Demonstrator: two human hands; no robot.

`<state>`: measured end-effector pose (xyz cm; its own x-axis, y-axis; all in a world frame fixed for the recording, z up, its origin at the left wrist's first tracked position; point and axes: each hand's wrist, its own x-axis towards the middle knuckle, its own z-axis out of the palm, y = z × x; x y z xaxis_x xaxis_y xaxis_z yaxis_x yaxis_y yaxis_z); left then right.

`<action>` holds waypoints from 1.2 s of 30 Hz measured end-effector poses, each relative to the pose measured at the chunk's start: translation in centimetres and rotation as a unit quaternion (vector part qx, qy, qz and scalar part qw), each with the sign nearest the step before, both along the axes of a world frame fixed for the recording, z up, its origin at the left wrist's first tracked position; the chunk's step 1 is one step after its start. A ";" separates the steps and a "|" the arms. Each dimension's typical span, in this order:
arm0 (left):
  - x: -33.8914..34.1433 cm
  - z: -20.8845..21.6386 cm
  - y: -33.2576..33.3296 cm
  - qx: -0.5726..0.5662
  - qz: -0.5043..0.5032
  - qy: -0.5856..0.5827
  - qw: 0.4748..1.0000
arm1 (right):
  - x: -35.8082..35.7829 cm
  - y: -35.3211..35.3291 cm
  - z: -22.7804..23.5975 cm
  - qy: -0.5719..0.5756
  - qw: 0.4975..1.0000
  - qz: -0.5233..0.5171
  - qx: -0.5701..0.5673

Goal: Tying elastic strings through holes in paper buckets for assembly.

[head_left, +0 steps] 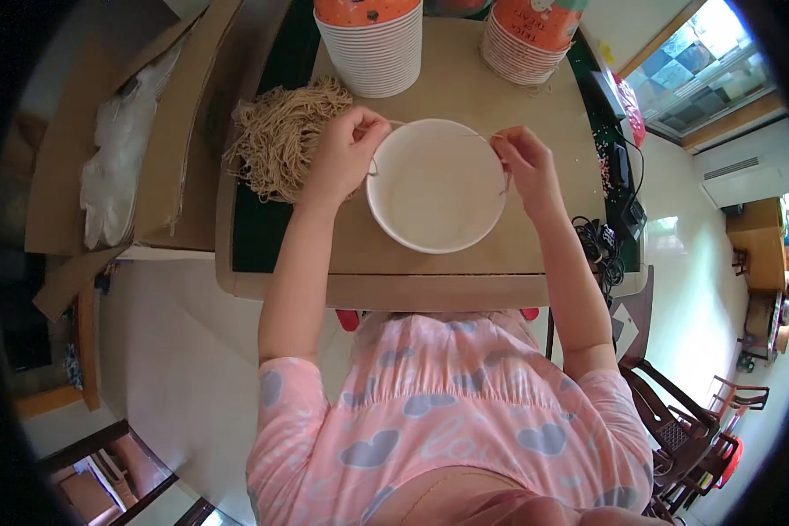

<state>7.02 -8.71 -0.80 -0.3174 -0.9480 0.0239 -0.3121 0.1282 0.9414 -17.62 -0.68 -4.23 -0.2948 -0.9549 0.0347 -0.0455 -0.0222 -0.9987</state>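
Room, probably in a home. Domestic character is shown by the glossy pale floor (193, 333), dark wooden chairs (673, 430) at near right and window (701, 66) at far right; string (280, 140) and stacked tubs (373, 57) on the table (430, 292) suggest handwork.

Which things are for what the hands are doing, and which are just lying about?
Seem to belong:
thin cord in the left hand and right hand
white tub between them
cord heap
left tub stack
right tub stack

Probably just lying about:
black cables
cardboard box
dark chair
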 end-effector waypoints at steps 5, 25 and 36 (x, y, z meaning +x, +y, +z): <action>1.1 -8.8 -2.2 0.111 -0.015 0.053 0.992 | -3.4 -1.5 -6.5 0.087 0.985 0.094 0.120; 3.5 6.5 6.6 -0.460 0.161 0.150 0.860 | -12.8 -8.9 20.8 0.478 0.863 -0.058 -0.152; 4.2 10.1 7.3 -0.714 0.033 0.457 0.529 | -13.6 -22.0 18.5 0.863 0.482 -0.134 -0.072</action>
